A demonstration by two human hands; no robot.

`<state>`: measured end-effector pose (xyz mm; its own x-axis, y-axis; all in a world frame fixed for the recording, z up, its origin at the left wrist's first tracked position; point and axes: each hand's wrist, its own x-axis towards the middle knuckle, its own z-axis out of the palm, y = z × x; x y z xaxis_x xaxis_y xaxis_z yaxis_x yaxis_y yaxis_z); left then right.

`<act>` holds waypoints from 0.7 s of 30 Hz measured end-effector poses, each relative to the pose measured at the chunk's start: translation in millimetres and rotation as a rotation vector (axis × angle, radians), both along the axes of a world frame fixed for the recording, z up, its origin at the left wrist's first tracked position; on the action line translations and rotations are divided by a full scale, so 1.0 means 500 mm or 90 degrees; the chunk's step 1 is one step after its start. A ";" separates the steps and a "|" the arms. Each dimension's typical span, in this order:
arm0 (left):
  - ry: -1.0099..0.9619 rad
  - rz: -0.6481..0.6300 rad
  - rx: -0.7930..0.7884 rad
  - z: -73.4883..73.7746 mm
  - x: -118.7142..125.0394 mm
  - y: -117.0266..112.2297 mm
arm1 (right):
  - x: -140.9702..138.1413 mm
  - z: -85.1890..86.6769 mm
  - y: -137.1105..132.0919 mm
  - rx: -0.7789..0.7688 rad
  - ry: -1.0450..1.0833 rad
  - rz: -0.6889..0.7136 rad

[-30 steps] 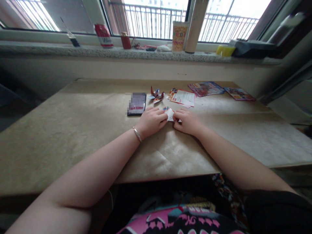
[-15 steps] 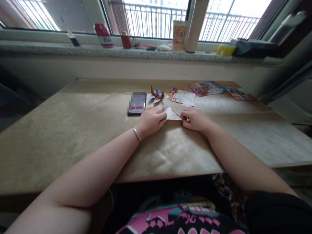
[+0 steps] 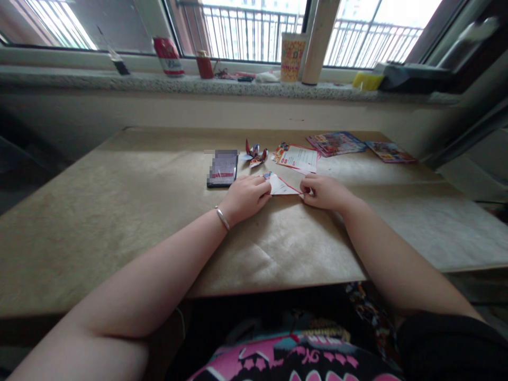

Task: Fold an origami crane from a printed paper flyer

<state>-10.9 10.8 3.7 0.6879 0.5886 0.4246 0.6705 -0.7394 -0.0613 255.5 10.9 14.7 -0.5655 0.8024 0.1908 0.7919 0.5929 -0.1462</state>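
Note:
A folded sheet of paper (image 3: 282,187), white with a red edge and a printed patch, lies on the table between my hands. My left hand (image 3: 248,197), with a silver bracelet at the wrist, is closed on its left end. At its pointed right tip, my right hand (image 3: 323,191) pinches the paper between thumb and fingers. Just beyond stands a folded paper figure (image 3: 256,154) with upturned points. A phone (image 3: 224,169) lies left of it, close to my left hand. Printed sheets (image 3: 298,157) rest behind my right hand.
Further right on the table (image 3: 119,227) lie a stack of colourful cards (image 3: 337,144) and another small pile (image 3: 389,152). Along the windowsill (image 3: 238,90) stand a red-and-white can (image 3: 169,57), a red bottle (image 3: 205,66), a patterned cup (image 3: 292,58) and a yellow object (image 3: 368,81).
My right hand has slid slightly right along the paper to its tip, showing more of the red edge. My left hand stays in place.

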 end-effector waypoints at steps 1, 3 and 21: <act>0.001 -0.002 -0.001 0.001 0.000 0.000 | 0.001 0.000 0.000 0.002 -0.003 -0.002; -0.003 -0.004 -0.006 0.002 0.000 0.000 | 0.002 0.000 0.000 0.002 -0.012 -0.007; -0.026 -0.050 -0.016 -0.005 0.012 0.004 | -0.087 -0.019 -0.020 0.043 0.152 0.052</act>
<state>-4.8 12.6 1.0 0.7151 0.5443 0.4385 0.6118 -0.7908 -0.0161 212.0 0.7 5.3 -0.5604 0.7366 0.3786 0.6886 0.6684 -0.2811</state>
